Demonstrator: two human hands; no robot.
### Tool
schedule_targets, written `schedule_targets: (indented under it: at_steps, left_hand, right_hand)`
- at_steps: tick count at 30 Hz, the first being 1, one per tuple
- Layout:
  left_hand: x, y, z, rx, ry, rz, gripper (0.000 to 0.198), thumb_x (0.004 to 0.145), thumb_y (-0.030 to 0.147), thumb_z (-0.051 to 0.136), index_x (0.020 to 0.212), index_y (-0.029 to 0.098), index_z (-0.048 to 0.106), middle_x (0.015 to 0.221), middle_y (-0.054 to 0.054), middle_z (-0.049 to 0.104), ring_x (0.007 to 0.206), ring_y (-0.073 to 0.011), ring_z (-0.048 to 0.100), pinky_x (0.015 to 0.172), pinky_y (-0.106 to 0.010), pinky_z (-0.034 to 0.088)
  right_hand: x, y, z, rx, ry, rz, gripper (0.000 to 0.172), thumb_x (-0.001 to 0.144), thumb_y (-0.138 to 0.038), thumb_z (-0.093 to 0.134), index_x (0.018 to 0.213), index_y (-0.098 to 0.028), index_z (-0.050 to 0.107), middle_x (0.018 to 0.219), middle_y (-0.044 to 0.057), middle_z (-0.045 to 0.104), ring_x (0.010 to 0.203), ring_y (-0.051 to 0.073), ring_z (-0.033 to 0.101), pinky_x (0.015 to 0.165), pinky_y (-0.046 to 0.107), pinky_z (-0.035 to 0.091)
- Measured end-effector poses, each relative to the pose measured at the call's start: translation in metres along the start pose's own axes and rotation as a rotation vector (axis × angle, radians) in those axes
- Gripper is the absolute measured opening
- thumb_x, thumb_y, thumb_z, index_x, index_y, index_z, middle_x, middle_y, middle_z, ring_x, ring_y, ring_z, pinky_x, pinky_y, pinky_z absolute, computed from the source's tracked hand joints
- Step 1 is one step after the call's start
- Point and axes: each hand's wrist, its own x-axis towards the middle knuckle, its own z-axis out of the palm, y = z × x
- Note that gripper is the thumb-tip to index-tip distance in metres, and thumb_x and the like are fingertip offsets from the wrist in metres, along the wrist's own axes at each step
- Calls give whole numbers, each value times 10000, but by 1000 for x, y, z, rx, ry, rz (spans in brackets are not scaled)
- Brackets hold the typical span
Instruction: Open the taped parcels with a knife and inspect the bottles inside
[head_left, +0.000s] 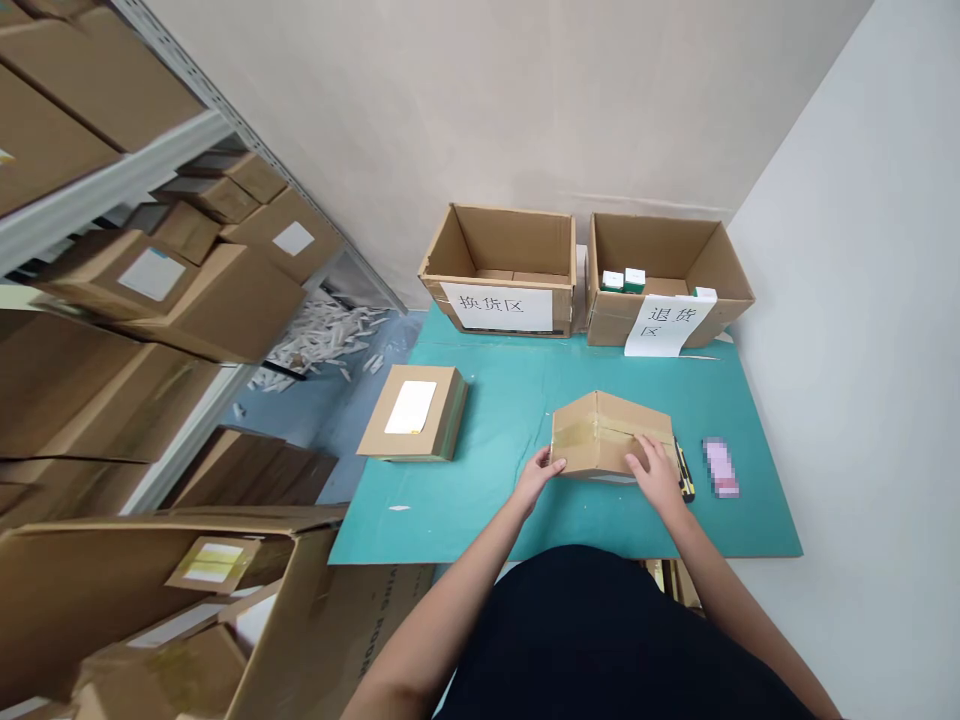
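A taped brown cardboard box (pixel 611 435) lies on the teal tabletop (pixel 495 500) in front of me, with a white label partly visible low on its near side. My left hand (pixel 537 474) grips the box's near left corner, thumb on the near face. On the right part of the box rests my right hand (pixel 655 468), fingers spread over the taped surface. Just right of that hand lies a yellow and black cutter (pixel 684 473), partly hidden. Another closed box (pixel 412 412) with a white label sits at the table's left.
Two open cartons with paper signs, a left one (pixel 504 270) and a right one (pixel 664 280) holding small white-green boxes, stand at the back. A pixelated pink item (pixel 721 468) lies right. Left are shelves (pixel 187 145) of boxes and a large open carton (pixel 307 610).
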Motion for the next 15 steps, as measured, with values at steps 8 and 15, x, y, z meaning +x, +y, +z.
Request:
schedule_targets:
  at_steps: [8,15]
  left_hand:
    - [-34,49,2,69,154,170,751,697,483,819,1356,236,555,1392,-105,585,1205,-287,586,986,-390,501]
    - [-52,66,-13,229,150,242,620,762,520,743,1305,248,622,1332,-98,597,1177,-278,575,920,-360,516]
  right_hand:
    - [0,-36,9,364,-73,-21,649,933,-564,509,1503,-264,431,1526,110,461,1392,295,470,1124,469,437]
    - [-11,-25,27,434,-49,44,664,944,-465,506,1550,-245,342,1545,131,446,1348,297,523,1074,495,495]
